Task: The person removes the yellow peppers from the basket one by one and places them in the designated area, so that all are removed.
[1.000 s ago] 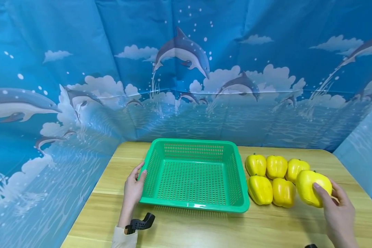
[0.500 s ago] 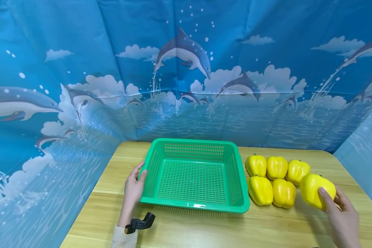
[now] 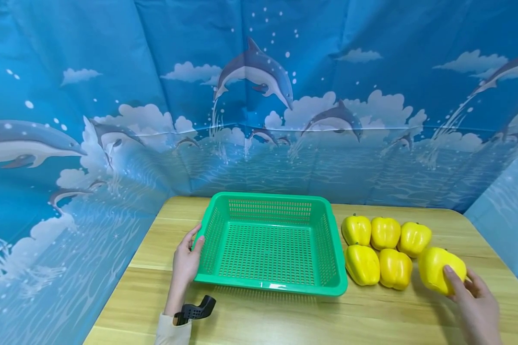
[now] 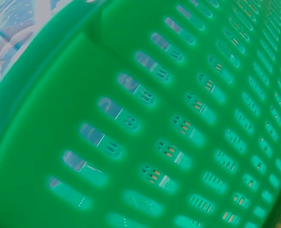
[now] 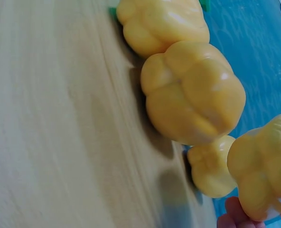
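Note:
A green plastic basket (image 3: 276, 287) with slotted walls stands on the table, nothing inside it. My left hand (image 3: 186, 258) grips its left rim, thumb over the edge; the left wrist view is filled by the basket's slotted wall (image 4: 50, 118). At the right, my right hand (image 3: 476, 297) holds a yellow bell pepper (image 3: 439, 270) between thumb and fingers. The same held bell pepper appears at the lower right of the right wrist view, fingertips (image 5: 237, 213) under it. Several more yellow bell peppers (image 3: 385, 233) sit in two rows between basket and hand.
The wooden table (image 3: 259, 321) runs out at its back edge against a blue dolphin-print cloth (image 3: 259, 158), which also hangs along both sides. A black wrist strap mount (image 3: 196, 310) juts from the left wrist over the table, in front of the basket.
My right hand has moved the held bell pepper slightly right and down, away from the rows. The left hand and the basket have stayed put.

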The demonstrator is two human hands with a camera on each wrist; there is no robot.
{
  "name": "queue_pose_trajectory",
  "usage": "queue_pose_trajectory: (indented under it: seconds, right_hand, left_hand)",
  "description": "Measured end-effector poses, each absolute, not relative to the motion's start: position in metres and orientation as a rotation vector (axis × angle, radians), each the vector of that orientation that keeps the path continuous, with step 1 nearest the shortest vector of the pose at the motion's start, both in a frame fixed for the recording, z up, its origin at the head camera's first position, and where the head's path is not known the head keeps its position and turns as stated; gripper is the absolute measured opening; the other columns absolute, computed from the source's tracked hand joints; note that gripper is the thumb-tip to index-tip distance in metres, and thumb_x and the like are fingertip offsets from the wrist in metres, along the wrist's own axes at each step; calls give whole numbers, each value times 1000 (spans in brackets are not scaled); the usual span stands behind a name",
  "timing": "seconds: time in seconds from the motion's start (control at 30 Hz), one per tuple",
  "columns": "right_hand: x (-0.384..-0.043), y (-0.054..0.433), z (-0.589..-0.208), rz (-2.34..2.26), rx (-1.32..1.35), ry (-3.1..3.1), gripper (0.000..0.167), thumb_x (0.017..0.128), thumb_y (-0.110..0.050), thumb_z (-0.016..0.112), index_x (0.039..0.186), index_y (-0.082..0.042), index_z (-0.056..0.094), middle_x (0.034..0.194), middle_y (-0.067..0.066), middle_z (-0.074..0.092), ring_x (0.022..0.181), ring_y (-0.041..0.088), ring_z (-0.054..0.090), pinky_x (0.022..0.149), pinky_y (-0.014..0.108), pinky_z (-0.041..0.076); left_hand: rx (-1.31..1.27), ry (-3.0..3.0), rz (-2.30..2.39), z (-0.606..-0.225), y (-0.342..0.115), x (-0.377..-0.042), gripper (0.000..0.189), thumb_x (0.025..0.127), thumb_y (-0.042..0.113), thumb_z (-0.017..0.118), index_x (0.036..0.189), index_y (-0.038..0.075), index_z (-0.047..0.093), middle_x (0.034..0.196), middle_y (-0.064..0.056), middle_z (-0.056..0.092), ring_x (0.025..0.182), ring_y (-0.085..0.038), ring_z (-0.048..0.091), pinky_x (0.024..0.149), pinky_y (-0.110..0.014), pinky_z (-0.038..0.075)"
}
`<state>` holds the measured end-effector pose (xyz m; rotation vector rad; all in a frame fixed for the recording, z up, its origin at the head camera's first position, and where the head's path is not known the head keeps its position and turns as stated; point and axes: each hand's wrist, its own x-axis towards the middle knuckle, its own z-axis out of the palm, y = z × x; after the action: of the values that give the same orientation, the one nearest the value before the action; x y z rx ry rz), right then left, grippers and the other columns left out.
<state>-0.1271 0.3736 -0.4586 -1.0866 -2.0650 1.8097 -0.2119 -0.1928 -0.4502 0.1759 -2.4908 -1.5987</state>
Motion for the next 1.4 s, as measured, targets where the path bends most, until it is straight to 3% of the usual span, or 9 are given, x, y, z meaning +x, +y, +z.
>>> queue_pose_trajectory:
  seconds: [0.2,0.53,0.83,1.1,1.4]
  right_hand:
    - [-130,375,-467,1726,-1109,-2178,90,86,-52,61,153,-15,15,120,14,38,69,-7,45,58,14,48]
    - [-133,377,-475,1716,-1153,-2193,93,83,-56,62,154,-18,15,115,9,39,73,-3,45,59,15,49]
    - [-136,382,-480,1691,-1204,-2286,104,78,-65,60,154,-12,11,124,22,37,69,-1,46,58,20,50]
    - [-137,384,-485,1675,-1214,-2298,104,78,-64,61,153,-9,13,123,21,37,74,3,45,54,22,50]
    - [-141,384,-486,1569,-1159,-2390,103,82,-65,56,152,-3,13,123,27,36,61,5,51,50,24,50]
  left_hand:
    - [178,-2488,-1599,-451,-193,-212,42,101,28,49,141,20,47,64,-3,35,43,-13,27,43,-27,27]
    - [181,-2482,-1606,-450,-193,-212,41,100,28,49,141,21,47,65,-3,35,44,-14,28,44,-28,28]
    - [180,-2483,-1567,-451,-192,-213,40,101,25,49,141,21,47,64,-3,35,44,-14,28,44,-27,28]
    - [183,-2492,-1560,-450,-192,-212,40,101,25,49,141,21,47,63,-3,34,44,-15,28,45,-27,27]
    - [180,-2491,-1563,-450,-192,-212,41,101,27,49,141,21,47,64,-3,34,44,-15,28,45,-27,28]
